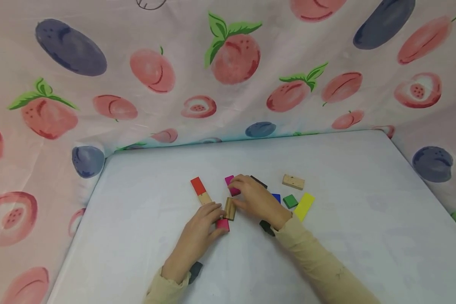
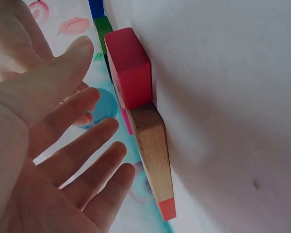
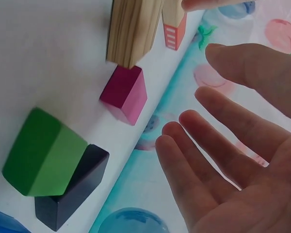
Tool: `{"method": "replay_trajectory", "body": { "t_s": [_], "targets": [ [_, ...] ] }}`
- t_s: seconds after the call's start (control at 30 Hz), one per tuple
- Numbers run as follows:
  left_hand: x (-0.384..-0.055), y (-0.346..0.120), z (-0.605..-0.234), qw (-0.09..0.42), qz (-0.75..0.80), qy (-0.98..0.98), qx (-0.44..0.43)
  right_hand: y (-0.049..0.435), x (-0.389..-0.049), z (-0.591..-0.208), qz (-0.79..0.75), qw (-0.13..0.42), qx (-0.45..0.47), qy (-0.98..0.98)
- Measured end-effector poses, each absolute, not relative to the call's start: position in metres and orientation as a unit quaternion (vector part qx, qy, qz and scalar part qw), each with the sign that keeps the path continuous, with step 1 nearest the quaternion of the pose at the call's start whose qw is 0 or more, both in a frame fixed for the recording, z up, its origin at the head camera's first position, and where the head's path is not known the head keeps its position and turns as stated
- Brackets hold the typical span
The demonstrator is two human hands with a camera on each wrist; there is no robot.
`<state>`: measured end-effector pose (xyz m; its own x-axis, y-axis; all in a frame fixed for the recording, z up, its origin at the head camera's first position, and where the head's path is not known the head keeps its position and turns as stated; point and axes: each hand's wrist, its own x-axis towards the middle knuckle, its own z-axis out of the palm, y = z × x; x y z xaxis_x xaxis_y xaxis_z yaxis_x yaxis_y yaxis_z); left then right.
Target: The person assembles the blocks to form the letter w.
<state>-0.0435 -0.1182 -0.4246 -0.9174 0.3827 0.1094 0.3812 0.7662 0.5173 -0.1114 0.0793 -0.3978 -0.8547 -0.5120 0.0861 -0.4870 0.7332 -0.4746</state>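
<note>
My left hand (image 1: 198,231), its fingers spread and loosely bent, is beside a red-pink block (image 1: 223,225) and a plain wooden block (image 1: 204,198). In the left wrist view, that hand (image 2: 19,141) has nothing between its fingers and stands apart from the red-pink block (image 2: 130,68). My right hand (image 1: 259,202) hovers over a magenta block (image 1: 229,180) and near a striped wooden block (image 1: 230,209). From the right wrist, its relaxed fingers appear apart from the magenta block (image 3: 124,92) and the striped block (image 3: 136,31).
An orange-red block (image 1: 198,185) adjoins the plain wooden one. Around my right forearm lie a black block (image 1: 259,182), a blue block (image 1: 276,197), a green block (image 1: 290,201), a yellow block (image 1: 305,207) and another wooden block (image 1: 293,182). Fruit-print cloth (image 1: 144,114) borders the white table (image 1: 346,190).
</note>
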Motion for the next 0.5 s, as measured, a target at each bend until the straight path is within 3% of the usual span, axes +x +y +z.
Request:
{"method": "replay_trajectory", "body": {
  "t_s": [0.5],
  "targets": [
    [-0.053,-0.112,-0.427,0.009,0.266,0.932,0.245,0.079,-0.134,-0.401,-0.242,0.04,-0.265,0.932]
  ]
}}
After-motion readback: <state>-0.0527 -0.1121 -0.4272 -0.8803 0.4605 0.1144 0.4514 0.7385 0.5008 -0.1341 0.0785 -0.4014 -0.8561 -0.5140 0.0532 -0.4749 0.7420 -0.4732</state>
